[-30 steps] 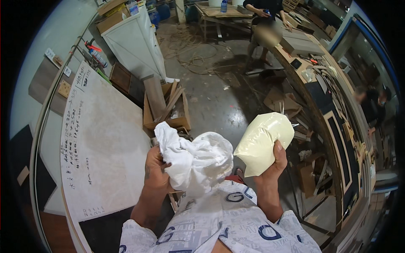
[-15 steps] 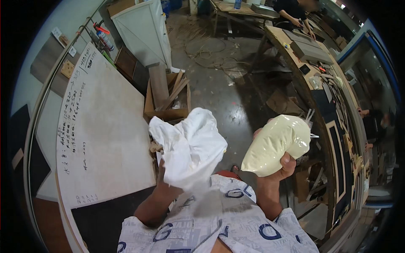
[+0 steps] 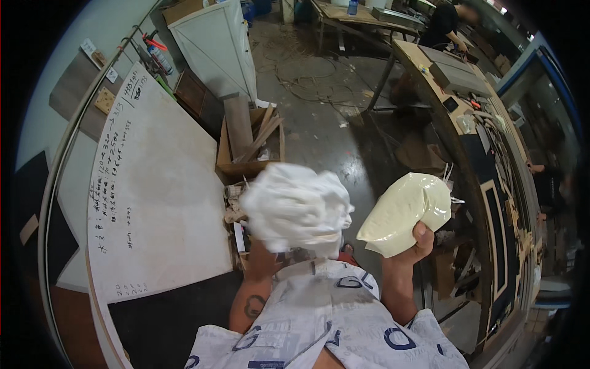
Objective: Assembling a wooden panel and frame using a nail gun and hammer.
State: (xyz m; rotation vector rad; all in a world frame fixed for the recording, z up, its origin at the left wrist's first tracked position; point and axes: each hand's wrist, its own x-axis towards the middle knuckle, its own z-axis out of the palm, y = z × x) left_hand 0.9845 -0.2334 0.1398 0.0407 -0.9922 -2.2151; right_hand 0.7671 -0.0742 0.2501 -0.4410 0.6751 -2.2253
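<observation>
A crumpled white cloth [image 3: 298,206], blurred by motion, is held up in front of my chest. Beneath it is my left hand [image 3: 263,257], closed on the cloth, its fingers mostly hidden by the folds. To the right, my right hand [image 3: 423,241] grips a shiny clear plastic bag [image 3: 409,212] filled with something pale yellow. The thumb presses on the bag's near side, and the other fingers are out of sight behind it. Bag and cloth are apart, at about the same height.
On my left leans a white board [image 3: 166,184] with handwriting. Past it stand a cardboard box [image 3: 252,166] of wood offcuts and a white cabinet [image 3: 215,55]. A long workbench [image 3: 409,58] with tools runs along the right, where a person [image 3: 439,27] works. Cables [image 3: 313,86] lie on the floor.
The white cloth has swung to the right and bunched into a rounder shape. The bag stays in my right hand, nearly unmoved. The whole view has shifted slightly.
</observation>
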